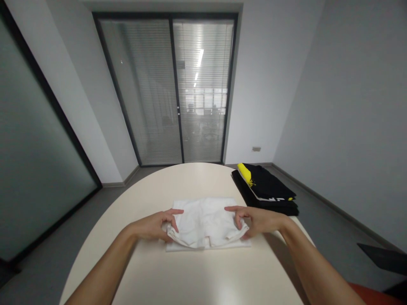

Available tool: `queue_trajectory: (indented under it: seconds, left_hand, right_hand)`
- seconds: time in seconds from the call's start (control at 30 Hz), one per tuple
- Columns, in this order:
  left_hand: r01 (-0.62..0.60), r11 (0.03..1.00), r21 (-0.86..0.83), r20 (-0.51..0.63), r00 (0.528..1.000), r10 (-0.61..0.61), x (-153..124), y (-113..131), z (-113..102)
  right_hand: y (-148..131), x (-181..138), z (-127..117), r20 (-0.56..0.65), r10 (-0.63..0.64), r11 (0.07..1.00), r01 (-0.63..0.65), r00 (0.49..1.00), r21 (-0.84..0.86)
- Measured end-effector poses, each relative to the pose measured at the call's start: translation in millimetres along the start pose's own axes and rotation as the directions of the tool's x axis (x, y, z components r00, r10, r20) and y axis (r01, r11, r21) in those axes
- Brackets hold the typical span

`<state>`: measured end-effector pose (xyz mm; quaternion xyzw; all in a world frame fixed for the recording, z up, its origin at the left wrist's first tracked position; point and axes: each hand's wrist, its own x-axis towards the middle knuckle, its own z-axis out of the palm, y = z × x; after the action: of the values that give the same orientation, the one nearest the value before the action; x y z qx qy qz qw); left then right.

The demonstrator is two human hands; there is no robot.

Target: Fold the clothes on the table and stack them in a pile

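Note:
A folded white garment (203, 222) lies on the table in front of me; its exact kind does not show. Its near edge is lifted a little at both sides, above a lower white layer. My left hand (159, 223) grips the left near corner, with the index finger stretched over the top and the thumb low at the edge. At the right near corner, my right hand (254, 219) holds the cloth in the same way, its index finger reaching over the top. Parts of both hands' grip are hidden by the fabric.
A stack of folded black clothes (270, 182) with a yellow patch sits at the right edge of the pale round-ended table (190, 178). Something red (369, 294) shows at the lower right. Beyond the table stands a glass door with blinds (203, 106).

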<state>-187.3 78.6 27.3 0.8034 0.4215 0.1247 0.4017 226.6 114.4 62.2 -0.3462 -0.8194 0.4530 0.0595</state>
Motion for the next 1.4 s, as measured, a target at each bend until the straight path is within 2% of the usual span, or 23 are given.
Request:
queue_trajectory:
  seconds: [0.13,0.2,0.27,0.33,0.37,0.4,0.43,0.5,0.57,0.67,0.73,0.87,1.0,1.13,1.3,1.4]
  left_hand:
    - [0.009,0.995,0.103,0.024,1.000,-0.011,-5.1,-1.1,-6.0]
    - [0.004,0.989,0.145,-0.016,1.000,-0.002,-2.6,-1.3,-5.2]
    - [0.009,0.980,0.199,-0.190,0.981,0.030,4.6,0.7,1.3]
    - [0.024,0.967,0.255,-0.427,0.900,0.090,14.4,4.4,13.3]
    - [0.024,0.960,0.277,-0.501,0.857,0.123,19.2,6.5,20.5]
    - [0.015,0.953,0.302,-0.524,0.838,0.153,23.4,8.4,28.0]
    - [0.001,0.943,0.333,-0.502,0.847,0.176,26.5,10.0,35.1]
    - [-0.020,0.912,0.409,-0.368,0.911,0.185,29.8,11.9,46.8]
    - [-0.008,0.879,0.476,-0.237,0.962,0.137,29.9,12.3,53.4]
    - [0.038,0.856,0.515,-0.177,0.982,0.062,28.7,12.2,54.6]
    - [0.058,0.850,0.523,-0.178,0.983,0.042,28.6,12.9,53.1]
    - [0.085,0.845,0.528,-0.174,0.985,0.009,29.4,15.8,53.0]
    - [0.059,0.865,0.498,-0.187,0.981,0.041,29.3,16.8,55.1]
    - [0.075,0.876,0.476,-0.231,0.972,0.042,28.4,12.3,49.8]
    - [0.148,0.864,0.482,-0.413,0.908,0.075,30.8,0.3,41.5]
    - [0.118,0.853,0.508,-0.463,0.873,0.154,32.6,1.8,40.6]
  right_hand:
    - [-2.9,-6.1,0.4,0.006,0.066,0.995,-0.065,0.998,-0.078]
    - [-2.9,-5.8,1.0,-0.040,0.087,0.983,-0.092,0.995,-0.158]
    - [-2.7,-0.1,4.0,-0.185,0.042,0.960,-0.091,0.982,-0.266]
    - [-3.5,10.7,10.8,-0.374,-0.082,0.928,-0.066,0.924,-0.366]
    - [-4.4,17.2,15.6,-0.443,-0.152,0.912,-0.047,0.884,-0.408]
    - [-5.5,23.8,21.1,-0.475,-0.208,0.898,-0.026,0.855,-0.439]
    - [-6.4,30.0,27.0,-0.470,-0.241,0.888,-0.003,0.849,-0.460]
    - [-7.0,39.9,38.3,-0.383,-0.227,0.881,0.020,0.895,-0.473]
    - [-5.6,45.2,46.5,-0.253,-0.131,0.883,-0.003,0.959,-0.469]
    - [-2.6,46.1,50.5,-0.127,0.001,0.878,-0.062,0.992,-0.475]
    - [-3.0,44.3,49.6,-0.117,0.016,0.875,-0.070,0.993,-0.479]
    - [-8.1,41.4,49.7,-0.095,-0.039,0.877,-0.012,0.995,-0.481]
    - [-9.4,41.9,54.1,-0.043,-0.051,0.888,0.025,0.998,-0.460]
    - [-7.5,42.5,52.8,-0.057,-0.060,0.895,0.028,0.997,-0.445]
    - [-0.7,39.7,38.3,-0.133,-0.085,0.843,0.000,0.987,-0.537]
    - [10.6,38.0,28.2,-0.221,-0.134,0.804,-0.024,0.966,-0.594]
